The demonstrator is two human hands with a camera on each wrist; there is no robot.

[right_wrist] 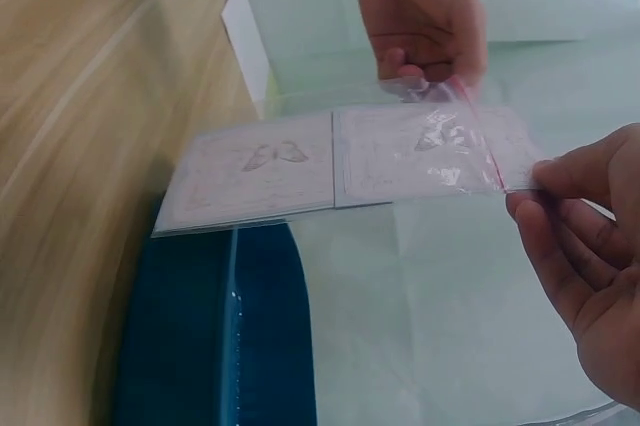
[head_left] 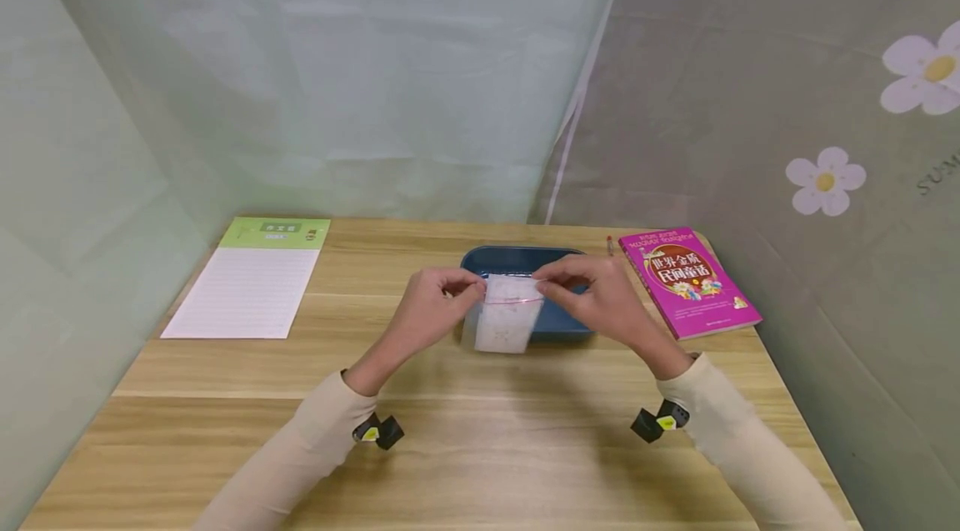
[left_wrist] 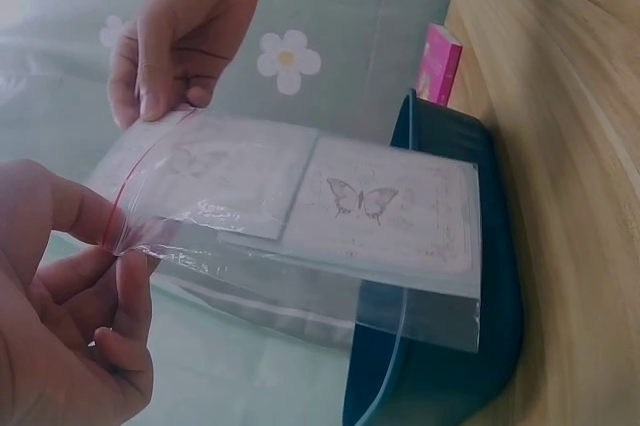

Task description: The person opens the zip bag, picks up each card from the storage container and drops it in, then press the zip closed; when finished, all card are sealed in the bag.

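A clear zip-seal bag (head_left: pixel 506 331) with a red line along its seal hangs in front of a dark blue bin (head_left: pixel 562 321). Inside it lie pale cards (left_wrist: pixel 390 206) printed with butterflies; one card overlaps another and reaches past the seal. My left hand (head_left: pixel 435 306) pinches the bag's top left corner between thumb and fingers. At the opposite corner, my right hand (head_left: pixel 600 293) pinches the top edge, thumb against fingertips. In the right wrist view the bag's lower end passes above the bin's rim (right_wrist: pixel 232 326). The bin's contents are mostly hidden behind the bag and hands.
A lined notepad (head_left: pixel 236 293) with a green header lies at the table's back left. On the right are a thick magenta book (head_left: pixel 693 285) and a small red-tipped pen (head_left: pixel 610 246). Fabric walls (head_left: pixel 375 97) enclose the wooden table (head_left: pixel 480 456) behind and at both sides.
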